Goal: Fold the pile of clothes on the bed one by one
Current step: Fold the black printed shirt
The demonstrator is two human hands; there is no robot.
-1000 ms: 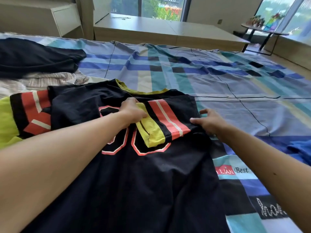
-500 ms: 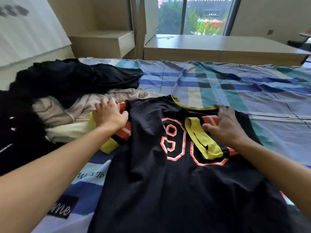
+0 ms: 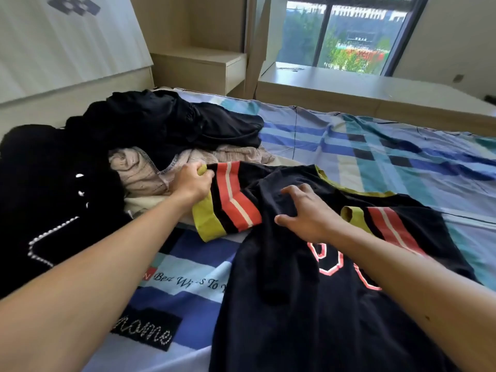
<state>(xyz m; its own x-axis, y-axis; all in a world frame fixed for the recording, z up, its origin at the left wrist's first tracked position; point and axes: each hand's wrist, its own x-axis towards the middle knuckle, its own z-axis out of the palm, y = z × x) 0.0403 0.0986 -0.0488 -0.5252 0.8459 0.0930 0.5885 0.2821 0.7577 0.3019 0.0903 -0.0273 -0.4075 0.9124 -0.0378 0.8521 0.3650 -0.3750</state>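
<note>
The right forearm covers part of the orange number print, and the picture's lower edge cuts off the hem. The black T-shirt (image 3: 295, 326) lies spread on the plaid bed (image 3: 375, 157) beside the pile of clothes (image 3: 161, 130), with 1 striped sleeve (image 3: 233, 202) stretched out. The left hand (image 3: 192, 182) pinches that sleeve's yellow cuff. The right hand (image 3: 308, 214) rests spread, bent fingers on the shoulder, gripping nothing.

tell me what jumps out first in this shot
The black shirt with orange numbers fills the middle of the bed, its striped sleeve gripped at the yellow cuff by the left hand. The right hand rests on the shirt's shoulder. A dark pile of clothes sits behind, at left.
</note>
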